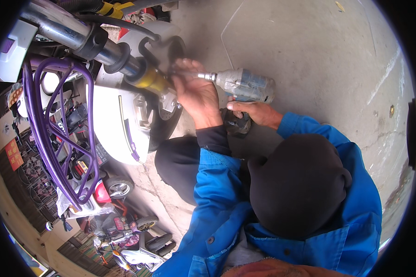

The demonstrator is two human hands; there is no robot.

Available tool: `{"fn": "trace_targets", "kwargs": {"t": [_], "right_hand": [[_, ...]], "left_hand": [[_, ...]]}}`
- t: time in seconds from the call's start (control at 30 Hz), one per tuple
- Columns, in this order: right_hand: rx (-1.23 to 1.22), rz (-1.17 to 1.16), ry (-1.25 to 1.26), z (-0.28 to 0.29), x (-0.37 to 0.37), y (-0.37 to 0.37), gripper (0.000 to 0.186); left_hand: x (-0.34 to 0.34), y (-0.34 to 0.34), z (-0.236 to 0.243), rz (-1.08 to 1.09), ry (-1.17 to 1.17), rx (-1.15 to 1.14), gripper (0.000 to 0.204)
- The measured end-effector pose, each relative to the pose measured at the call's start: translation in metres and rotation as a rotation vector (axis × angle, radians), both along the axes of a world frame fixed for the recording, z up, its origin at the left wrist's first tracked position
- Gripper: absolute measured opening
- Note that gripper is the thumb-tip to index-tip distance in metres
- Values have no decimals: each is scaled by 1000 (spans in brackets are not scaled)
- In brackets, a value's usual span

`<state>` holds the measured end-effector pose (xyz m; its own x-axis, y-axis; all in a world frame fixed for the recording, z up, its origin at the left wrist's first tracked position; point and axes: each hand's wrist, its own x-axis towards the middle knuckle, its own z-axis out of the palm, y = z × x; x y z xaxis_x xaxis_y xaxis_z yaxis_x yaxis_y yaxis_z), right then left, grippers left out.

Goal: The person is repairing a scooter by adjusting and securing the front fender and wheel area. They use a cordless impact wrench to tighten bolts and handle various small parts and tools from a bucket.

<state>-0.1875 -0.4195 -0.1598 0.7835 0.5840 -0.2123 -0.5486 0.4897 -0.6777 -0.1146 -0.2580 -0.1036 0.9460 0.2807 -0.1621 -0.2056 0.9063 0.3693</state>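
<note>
My right hand (256, 112) grips the handle of a worn grey-and-blue cordless impact wrench (247, 86), with its index finger near the trigger. The wrench lies level and its nose points left. A slim, blurred shaft runs from the nose into my left hand (199, 94), palm up, its thumb and fingers curled about the shaft's tip. What the fingers pinch there is hard to make out. Just left of them is the yellow lower end of a chrome fork leg (149, 77), with a silver bracket (169, 100) below. A wheel with a dark tyre (164, 129) and brake disc stands beside it.
A white fender panel (113, 124) stands left of the wheel. Purple bent tubing (62, 134) hangs at the left. Several scooters (125, 231) are parked at lower left. Concrete floor (319, 51) spreads right. My dark-clad knee (178, 166) is under my left arm.
</note>
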Motion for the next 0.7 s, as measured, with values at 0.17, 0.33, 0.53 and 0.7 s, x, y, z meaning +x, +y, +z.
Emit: {"fn": "trace_targets", "kwargs": {"t": [0.17,0.33,0.53,0.7], "right_hand": [[-21,12,-42,-3,1,-1,18],[5,-7,-66,-5,1,-2,18],[16,-7,18,-5,-1,-13,22],[233,20,180,-11,-5,-26,21]], "left_hand": [[2,2,-1,-16,-10,10,36],[2,4,-2,-24,2,22,34],[0,0,-4,-29,52,147,31],[-9,-10,2,-70,54,252,28]]}}
